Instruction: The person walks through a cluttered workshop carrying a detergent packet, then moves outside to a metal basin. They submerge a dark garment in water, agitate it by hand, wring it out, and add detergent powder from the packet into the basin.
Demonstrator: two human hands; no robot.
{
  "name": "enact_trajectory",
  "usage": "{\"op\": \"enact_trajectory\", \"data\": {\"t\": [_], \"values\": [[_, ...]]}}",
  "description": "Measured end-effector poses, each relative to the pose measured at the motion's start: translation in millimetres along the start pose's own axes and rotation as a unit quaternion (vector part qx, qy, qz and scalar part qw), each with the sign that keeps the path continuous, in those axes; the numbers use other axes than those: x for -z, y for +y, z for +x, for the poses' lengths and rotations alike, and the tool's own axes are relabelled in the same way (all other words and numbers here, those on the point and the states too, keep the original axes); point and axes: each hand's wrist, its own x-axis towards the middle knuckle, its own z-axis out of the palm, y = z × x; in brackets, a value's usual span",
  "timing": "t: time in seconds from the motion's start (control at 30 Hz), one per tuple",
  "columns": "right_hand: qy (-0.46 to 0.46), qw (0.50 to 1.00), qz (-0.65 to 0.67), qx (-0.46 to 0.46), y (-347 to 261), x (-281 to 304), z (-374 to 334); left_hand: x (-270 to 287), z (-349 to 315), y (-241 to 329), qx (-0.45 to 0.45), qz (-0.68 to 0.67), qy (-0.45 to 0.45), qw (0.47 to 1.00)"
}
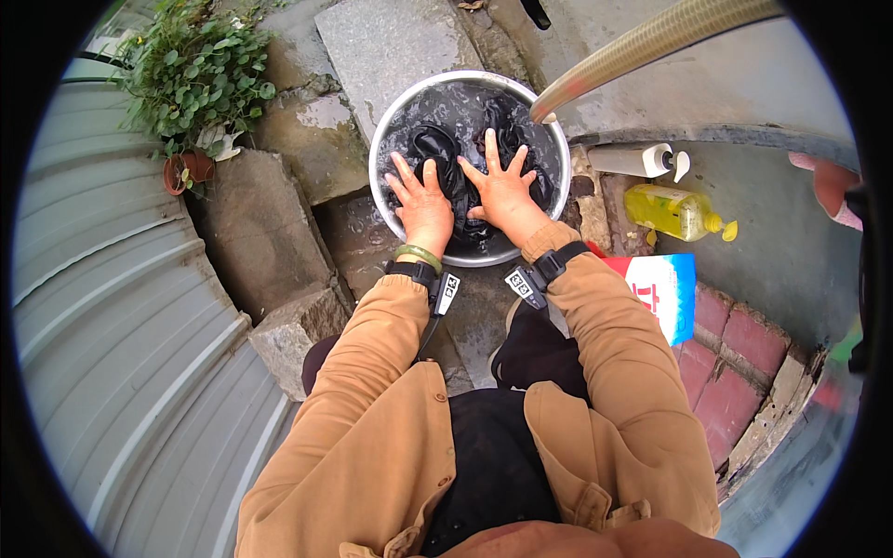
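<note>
Both left hand (427, 212) and right hand (508, 197) spread fingers (492, 152) wide over bunched black cloth (432, 142), long axis unclear.

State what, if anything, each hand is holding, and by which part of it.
Nothing is held: the left hand and the right hand are both spread open over the wet black cloth in the metal basin.

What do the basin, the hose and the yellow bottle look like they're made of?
The basin: probably stainless steel, smooth, going by its shiny silver rim. The hose: likely flexible plastic, slightly glossy, as its patterned wall curves smoothly. The yellow bottle: seemingly glossy plastic, translucent, with bright highlights.
</note>
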Motion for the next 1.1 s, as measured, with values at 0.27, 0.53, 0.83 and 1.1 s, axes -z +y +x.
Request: {"op": "enact_trajectory", "data": {"t": [0.27,0.53,0.83,1.1], "values": [[-0.053,0.998,-0.018,-0.012,18,-8,30,-11,22,-8,0.000,-0.040,-0.090,0.995],[-0.006,0.997,0.076,0.009,57,-30,64,10,30,-27,0.033,-0.142,-0.062,0.987],[0.202,0.891,0.402,-0.058,93,-39,46,19,-1,26,-0.331,-0.087,0.044,0.939],[0.247,0.910,0.327,0.061,104,-11,-1,-2,11,6,-0.163,-0.050,-0.013,0.985]]}}
